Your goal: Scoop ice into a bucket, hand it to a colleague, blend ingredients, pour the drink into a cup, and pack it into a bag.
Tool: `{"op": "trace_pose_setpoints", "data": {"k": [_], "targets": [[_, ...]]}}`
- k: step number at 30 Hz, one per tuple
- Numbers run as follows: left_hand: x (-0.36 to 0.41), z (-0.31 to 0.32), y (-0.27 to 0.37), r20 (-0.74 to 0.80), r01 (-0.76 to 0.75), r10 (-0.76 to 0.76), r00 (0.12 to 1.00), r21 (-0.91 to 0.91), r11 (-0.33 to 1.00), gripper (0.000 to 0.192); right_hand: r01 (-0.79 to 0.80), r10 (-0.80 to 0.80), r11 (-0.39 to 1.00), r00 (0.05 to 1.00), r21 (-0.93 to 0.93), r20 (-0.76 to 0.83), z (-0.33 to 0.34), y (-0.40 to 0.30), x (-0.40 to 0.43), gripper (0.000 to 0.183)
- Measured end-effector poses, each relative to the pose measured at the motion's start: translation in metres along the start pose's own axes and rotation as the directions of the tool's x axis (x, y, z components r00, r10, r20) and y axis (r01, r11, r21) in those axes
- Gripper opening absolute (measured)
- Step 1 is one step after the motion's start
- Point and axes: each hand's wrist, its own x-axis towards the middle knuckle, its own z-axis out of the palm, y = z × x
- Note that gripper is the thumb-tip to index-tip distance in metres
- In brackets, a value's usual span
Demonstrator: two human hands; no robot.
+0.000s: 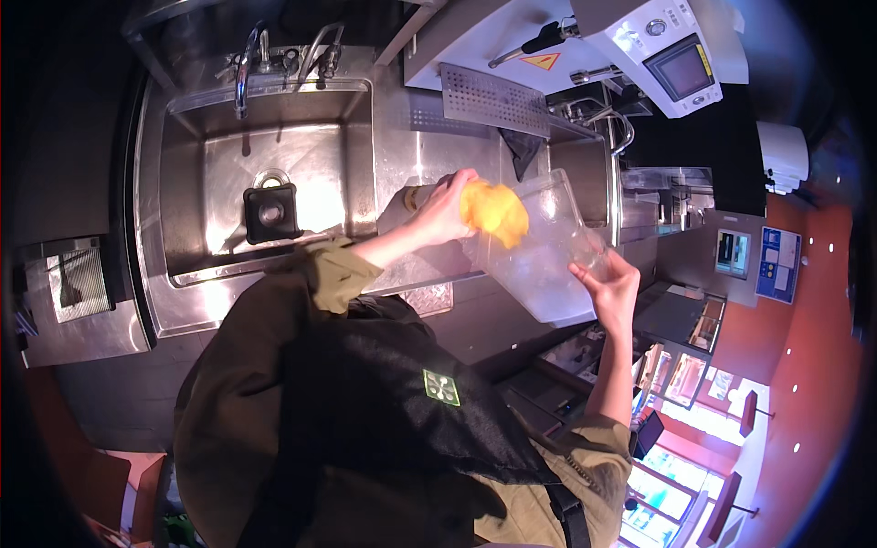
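A bunched yellow cloth point(499, 211) is gripped in my left hand point(449, 211), which is above the steel counter. Beside it my right hand point(610, 281) grips a clear plastic container point(541, 274) by its right end, holding it tilted over the counter's front edge. The cloth is in front of the container's upper left part; whether they touch cannot be told. Under my left wrist stands a round item, mostly hidden by the forearm. A dark cloth point(522, 152) hangs at the counter behind the container.
To the left is a steel sink point(185, 205) with a black square item point(270, 212) near its drain and faucets point(241, 82) behind. A perforated metal tray point(493, 99) lies below a white machine point(658, 61) with a screen. A second sink point(582, 147) is at the right.
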Motion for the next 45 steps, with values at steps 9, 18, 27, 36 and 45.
{"op": "trace_pose_setpoints", "data": {"k": [9, 18, 27, 36, 45], "targets": [[0.011, 0.025, -0.001, -0.039, 0.007, -0.008, 0.999, -0.021, 1.000, 0.089, 0.006, -0.004, 0.999, 1.000, 0.045, -0.025, -0.007, 0.020, -0.003, 0.045], [0.017, 0.026, -0.002, -0.065, 0.028, -0.033, 0.997, -0.080, 0.996, 0.087, -0.010, 0.029, 0.973, 0.997, 0.232, -0.078, -0.012, 0.050, -0.018, 0.044], [0.020, 0.026, -0.003, -0.016, -0.024, 0.023, 1.000, -0.048, 0.999, 0.086, -0.109, 0.172, 0.950, 0.964, 0.292, -0.203, -0.017, 0.070, -0.026, 0.043], [0.028, 0.005, 0.006, 0.014, -0.015, 0.014, 1.000, 0.033, 0.999, 0.087, -0.132, 0.238, 0.906, 0.945, 0.403, -0.225, -0.024, 0.079, -0.044, 0.041], [-0.033, -0.088, -0.005, -0.157, -0.017, -0.008, 0.988, -0.156, 0.988, 0.091, 0.017, 0.062, 0.887, 0.986, 0.461, -0.156, -0.007, 0.042, -0.026, 0.044]]}}
